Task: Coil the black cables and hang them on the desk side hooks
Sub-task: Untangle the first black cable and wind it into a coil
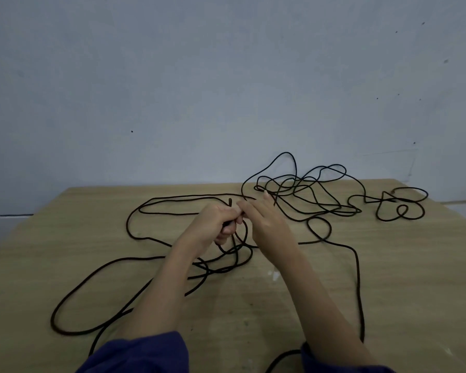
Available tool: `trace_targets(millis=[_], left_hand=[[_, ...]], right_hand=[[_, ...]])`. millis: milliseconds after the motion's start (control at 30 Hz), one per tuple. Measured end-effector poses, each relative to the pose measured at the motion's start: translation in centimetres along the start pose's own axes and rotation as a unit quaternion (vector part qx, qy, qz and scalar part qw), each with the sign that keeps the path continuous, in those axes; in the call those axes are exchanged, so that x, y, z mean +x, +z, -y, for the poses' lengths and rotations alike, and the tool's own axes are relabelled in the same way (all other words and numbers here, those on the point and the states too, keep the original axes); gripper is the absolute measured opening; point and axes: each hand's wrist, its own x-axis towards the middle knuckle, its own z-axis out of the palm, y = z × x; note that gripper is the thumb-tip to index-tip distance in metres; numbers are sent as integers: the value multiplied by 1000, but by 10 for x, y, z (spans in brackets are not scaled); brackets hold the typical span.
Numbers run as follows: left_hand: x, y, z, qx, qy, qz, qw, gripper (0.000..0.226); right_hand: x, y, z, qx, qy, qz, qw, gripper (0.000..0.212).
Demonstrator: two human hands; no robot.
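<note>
One pale blue wall (199, 90) rises behind one wooden desk (388, 278). Black cables (320, 200) sprawl over most of the desktop in loose loops; how many separate cables there are cannot be told, since the strands cross in a tangle at back right and again under the forearms. Two hands meet at the middle: the left hand (213, 224) is fisted around a bundle of strands, an end poking up above it, while the right hand (264, 219) pinches a strand beside it. Two dark blue sleeves (135, 354) fill the bottom edge.
</note>
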Motion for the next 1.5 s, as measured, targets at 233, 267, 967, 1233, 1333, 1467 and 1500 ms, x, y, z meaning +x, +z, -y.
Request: trace_targets(millis=[233, 267, 967, 1233, 1333, 1467, 1500], left_hand=[[-13, -1, -4, -70, 59, 109, 990, 31], [-14, -1, -4, -60, 66, 122, 988, 31], [-6, -4, -2, -335, 151, -22, 930, 16], [7, 3, 11, 154, 105, -54, 981, 16], [-1, 6, 8, 127, 60, 54, 989, 21], [-9, -2, 3, -21, 17, 145, 989, 39], [-12, -3, 4, -27, 17, 146, 989, 40]], right_hand=[[38, -10, -1, -10, 65, -98, 993, 37], [44, -13, -1, 7, 93, -115, 989, 38], [2, -11, 15, 206, 444, 205, 848, 20], [47, -57, 48, 11, 206, 393, 896, 22], [68, -71, 41, 71, 204, 418, 882, 15], [78, -79, 21, 261, 296, 363, 844, 10], [77, -78, 15, 302, 317, 344, 831, 10]])
